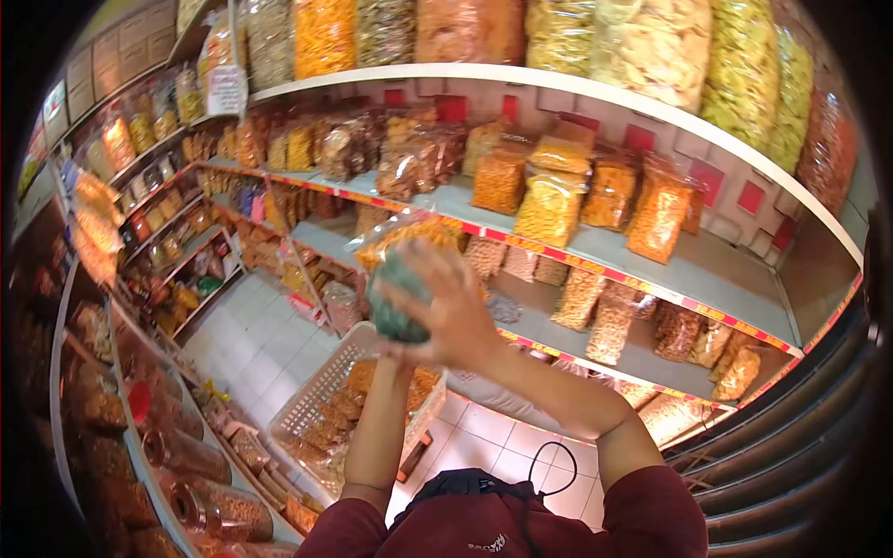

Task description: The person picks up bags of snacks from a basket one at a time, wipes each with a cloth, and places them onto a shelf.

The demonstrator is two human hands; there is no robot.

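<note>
My right hand [456, 302], smeared by motion, is pressed over a bunched dark green cloth [395, 302] in front of the middle shelf. Just behind the cloth, a clear plastic bag of orange-yellow snacks [409, 232] is held up, its lower part covered. My left hand [409, 352] comes from below and supports the bag; its fingers are mostly hidden by the cloth and my right hand. Beneath my arms stands a cream plastic basket [312, 391] with several bags of brown and orange snacks [349, 418] in it.
A grey shelf [707, 265] with a red-and-yellow price strip carries bags of snacks [549, 206]. Large bags [651, 46] line the upper shelf. Clear jars [223, 507] stand on the left shelf. A ribbed dark shutter [781, 474] is at right, above white floor tiles [484, 428].
</note>
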